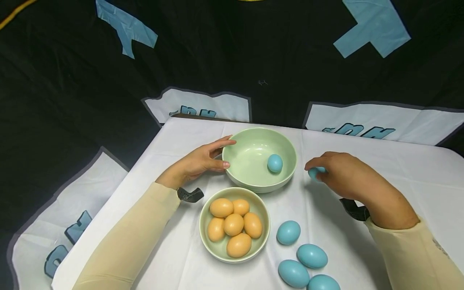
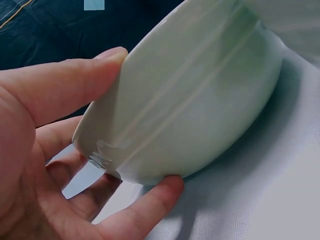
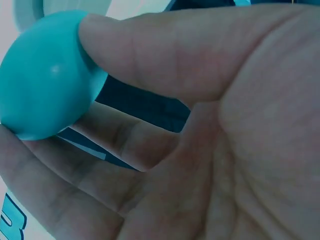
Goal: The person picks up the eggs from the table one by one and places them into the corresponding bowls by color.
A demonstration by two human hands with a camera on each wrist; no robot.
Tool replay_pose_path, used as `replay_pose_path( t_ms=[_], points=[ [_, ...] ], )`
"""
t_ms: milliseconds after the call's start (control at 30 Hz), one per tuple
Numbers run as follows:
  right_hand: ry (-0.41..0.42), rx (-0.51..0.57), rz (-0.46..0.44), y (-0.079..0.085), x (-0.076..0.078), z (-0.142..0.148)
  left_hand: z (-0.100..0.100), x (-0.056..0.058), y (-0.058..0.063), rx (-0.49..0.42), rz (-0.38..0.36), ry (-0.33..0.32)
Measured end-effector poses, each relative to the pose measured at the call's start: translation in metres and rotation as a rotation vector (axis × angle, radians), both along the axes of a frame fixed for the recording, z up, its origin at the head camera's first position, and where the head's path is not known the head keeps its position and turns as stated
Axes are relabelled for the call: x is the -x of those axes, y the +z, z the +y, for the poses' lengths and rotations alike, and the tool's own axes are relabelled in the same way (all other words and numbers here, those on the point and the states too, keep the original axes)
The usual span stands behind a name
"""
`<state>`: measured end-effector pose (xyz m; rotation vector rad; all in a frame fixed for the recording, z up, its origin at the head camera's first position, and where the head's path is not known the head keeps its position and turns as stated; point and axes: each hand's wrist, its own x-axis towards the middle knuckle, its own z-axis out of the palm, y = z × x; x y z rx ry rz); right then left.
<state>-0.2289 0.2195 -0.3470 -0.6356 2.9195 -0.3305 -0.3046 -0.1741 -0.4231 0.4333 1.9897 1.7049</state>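
A large green bowl [image 1: 244, 173] stands on the white cloth with one blue egg [image 1: 275, 163] inside. My left hand [image 1: 203, 159] holds its left side, thumb and a fingertip at the rim. In the left wrist view, other fingers reach under the bowl wall [image 2: 190, 135]. To the right of the bowl, my right hand [image 1: 342, 173] pinches a second blue egg [image 3: 50, 75] between thumb and fingertips, over the cloth. Several more blue eggs [image 1: 312, 256] lie on the cloth nearer to me.
A smaller green bowl [image 1: 204, 225] with several orange eggs [image 1: 239, 245] stands just in front of the large one. The white-covered table [image 1: 174, 137] has its far edge behind the large bowl, against a dark backdrop [image 1: 232, 60].
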Motion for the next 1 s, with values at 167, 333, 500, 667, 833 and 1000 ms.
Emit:
replay_pose_path(
  t_ms=[167,333,500,667,833,1000],
  points=[
    [0.013,0.029,0.04,0.003,-0.003,-0.001,0.0,0.0,0.0,0.0,0.003,0.005],
    [0.016,0.049,0.094,0.008,-0.009,-0.005,0.0,0.0,0.0,0.0,0.008,0.008],
    [0.019,0.069,0.132,0.011,-0.013,-0.007,0.0,0.0,0.0,0.003,0.006,0.004],
    [0.025,0.086,0.15,0.014,-0.01,-0.011,-0.001,0.0,0.0,-0.008,0.021,0.003],
    [0.007,0.083,0.125,0.016,-0.009,-0.015,-0.002,0.0,-0.002,0.001,0.02,-0.002],
    [0.01,0.077,0.125,0.016,-0.007,-0.018,-0.002,0.0,-0.003,0.019,0.019,0.006]
  ],
)
